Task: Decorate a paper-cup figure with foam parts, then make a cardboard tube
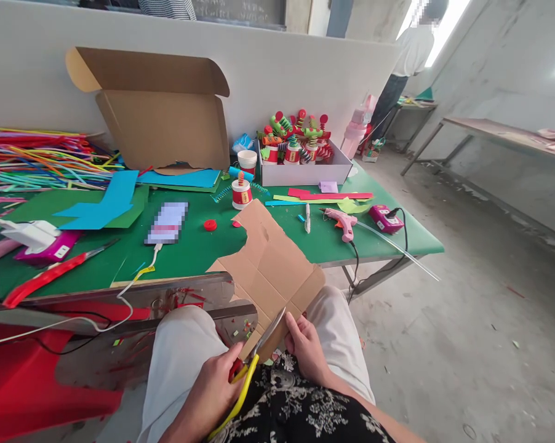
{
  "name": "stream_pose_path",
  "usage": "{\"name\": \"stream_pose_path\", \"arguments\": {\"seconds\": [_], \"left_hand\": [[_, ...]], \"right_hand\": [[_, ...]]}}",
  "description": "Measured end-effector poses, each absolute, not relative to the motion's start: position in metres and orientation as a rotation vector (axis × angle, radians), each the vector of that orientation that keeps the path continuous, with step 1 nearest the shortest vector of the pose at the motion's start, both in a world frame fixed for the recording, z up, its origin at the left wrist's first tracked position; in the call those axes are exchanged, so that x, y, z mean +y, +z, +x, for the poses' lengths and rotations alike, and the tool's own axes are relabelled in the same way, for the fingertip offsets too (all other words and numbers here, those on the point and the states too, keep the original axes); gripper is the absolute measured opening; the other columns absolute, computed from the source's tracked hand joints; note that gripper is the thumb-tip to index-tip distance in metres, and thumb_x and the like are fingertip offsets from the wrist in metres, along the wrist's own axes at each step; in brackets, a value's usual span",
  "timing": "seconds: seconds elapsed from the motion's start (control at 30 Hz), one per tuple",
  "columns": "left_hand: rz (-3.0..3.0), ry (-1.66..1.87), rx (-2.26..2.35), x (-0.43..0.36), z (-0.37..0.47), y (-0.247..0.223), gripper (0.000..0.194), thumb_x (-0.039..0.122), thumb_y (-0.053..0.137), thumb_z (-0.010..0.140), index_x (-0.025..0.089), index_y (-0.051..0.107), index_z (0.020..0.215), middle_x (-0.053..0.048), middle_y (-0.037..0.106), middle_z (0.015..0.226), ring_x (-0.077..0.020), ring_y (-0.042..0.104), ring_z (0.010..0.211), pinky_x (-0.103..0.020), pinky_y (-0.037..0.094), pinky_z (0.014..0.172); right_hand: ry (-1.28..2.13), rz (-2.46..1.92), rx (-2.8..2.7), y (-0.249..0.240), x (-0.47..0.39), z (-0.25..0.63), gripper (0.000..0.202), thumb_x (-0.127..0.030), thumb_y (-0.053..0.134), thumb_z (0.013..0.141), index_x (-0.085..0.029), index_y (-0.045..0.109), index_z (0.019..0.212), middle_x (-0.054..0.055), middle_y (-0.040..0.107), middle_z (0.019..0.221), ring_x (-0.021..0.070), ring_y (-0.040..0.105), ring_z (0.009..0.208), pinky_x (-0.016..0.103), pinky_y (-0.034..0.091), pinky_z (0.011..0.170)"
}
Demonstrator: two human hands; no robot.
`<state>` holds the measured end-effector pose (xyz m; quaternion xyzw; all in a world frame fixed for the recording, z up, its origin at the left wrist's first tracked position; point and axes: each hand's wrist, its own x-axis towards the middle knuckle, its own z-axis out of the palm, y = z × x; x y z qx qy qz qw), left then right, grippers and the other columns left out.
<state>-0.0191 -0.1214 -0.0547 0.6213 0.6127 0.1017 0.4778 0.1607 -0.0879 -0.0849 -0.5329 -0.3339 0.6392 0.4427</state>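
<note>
My left hand [213,384] is closed on the yellow and red handles of a pair of scissors [244,389]. The blades are apart and lie at the lower edge of a brown cardboard piece [275,264] with a ragged left side. My right hand [304,346] pinches the cardboard's lower edge just right of the blade tips. The cardboard rests over my lap, its upper end on the green table [194,261]. Beyond it stands a small red and white cup figure [242,192] with spring arms.
A box of similar figures [305,169] and an open cardboard box [167,123] stand at the back. A pink glue gun [342,223], white pen [307,218], phone [167,223] and red-handled cutter [47,280] lie on the table. A person [409,55] stands beyond.
</note>
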Motion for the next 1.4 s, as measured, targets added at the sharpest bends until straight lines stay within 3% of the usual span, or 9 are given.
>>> {"name": "stream_pose_path", "arguments": {"seconds": [0.33,0.63,0.73,0.83,1.0,1.23,1.33,1.4], "left_hand": [[1.403,0.249,1.446,-0.119,-0.017,-0.042,0.034,0.047,0.052,0.078,0.017,0.066,0.088,0.003,0.057,0.059,-0.0114,0.044,0.056,-0.019,0.034,0.054],[1.435,0.130,1.490,-0.114,-0.018,-0.040,0.007,0.017,0.049,0.076,0.019,0.055,0.077,0.005,0.055,0.056,-0.0100,0.044,0.053,-0.018,0.029,0.050],[1.498,0.004,1.510,-0.109,-0.021,-0.036,0.014,0.010,0.050,0.075,0.019,0.057,0.083,0.004,0.059,0.060,-0.0114,0.051,0.056,-0.019,0.029,0.052],[1.590,-0.085,1.590,-0.107,-0.024,-0.035,0.028,0.009,0.050,0.078,0.021,0.059,0.102,0.000,0.068,0.075,-0.0142,0.060,0.068,-0.019,0.034,0.059],[1.691,-0.172,1.677,-0.110,-0.028,-0.033,0.051,0.011,0.050,0.081,0.024,0.049,0.131,-0.003,0.072,0.088,-0.0174,0.067,0.080,-0.020,0.039,0.064],[1.803,-0.317,1.708,-0.111,-0.028,-0.027,0.056,0.011,0.046,0.084,0.019,0.041,0.139,-0.013,0.069,0.114,-0.0252,0.067,0.101,-0.030,0.046,0.080],[1.821,-0.301,1.739,-0.114,-0.044,-0.029,0.060,0.005,0.042,0.081,0.017,0.039,0.139,-0.016,0.063,0.127,-0.0242,0.063,0.111,-0.031,0.045,0.088],[1.758,-0.303,1.759,-0.118,-0.065,-0.029,0.056,0.004,0.040,0.080,0.019,0.044,0.134,-0.013,0.064,0.124,-0.0225,0.064,0.107,-0.029,0.046,0.086]], "right_hand": [[1.578,-1.327,-0.845,-0.086,-0.088,0.163,0.058,-0.078,0.056,0.069,-0.022,0.046,0.060,-0.008,0.033,0.036,0.0068,0.024,0.037,0.023,0.019,0.040],[1.624,-1.304,-0.808,-0.089,-0.087,0.161,0.060,-0.080,0.059,0.066,-0.022,0.046,0.061,-0.008,0.036,0.036,0.0063,0.026,0.036,0.022,0.020,0.039],[1.642,-1.278,-0.801,-0.087,-0.084,0.162,0.058,-0.078,0.062,0.065,-0.021,0.048,0.065,-0.008,0.039,0.038,0.0064,0.027,0.035,0.022,0.019,0.039],[1.604,-1.288,-0.760,-0.082,-0.079,0.167,0.056,-0.073,0.068,0.062,-0.022,0.047,0.068,-0.009,0.040,0.042,0.0062,0.027,0.037,0.022,0.019,0.040],[1.614,-1.319,-0.797,-0.075,-0.071,0.173,0.055,-0.074,0.063,0.066,-0.022,0.045,0.065,-0.009,0.038,0.040,0.0070,0.028,0.038,0.023,0.020,0.041],[1.513,-1.330,-0.740,-0.070,-0.061,0.180,0.047,-0.064,0.068,0.067,-0.023,0.045,0.065,-0.008,0.040,0.045,0.0088,0.031,0.042,0.025,0.021,0.044],[1.433,-1.327,-0.717,-0.065,-0.054,0.190,0.042,-0.060,0.067,0.069,-0.024,0.045,0.067,-0.007,0.040,0.049,0.0101,0.032,0.043,0.027,0.023,0.045],[1.398,-1.332,-0.707,-0.062,-0.050,0.197,0.041,-0.060,0.066,0.068,-0.024,0.047,0.068,-0.007,0.039,0.050,0.0104,0.031,0.043,0.027,0.023,0.044]]}}
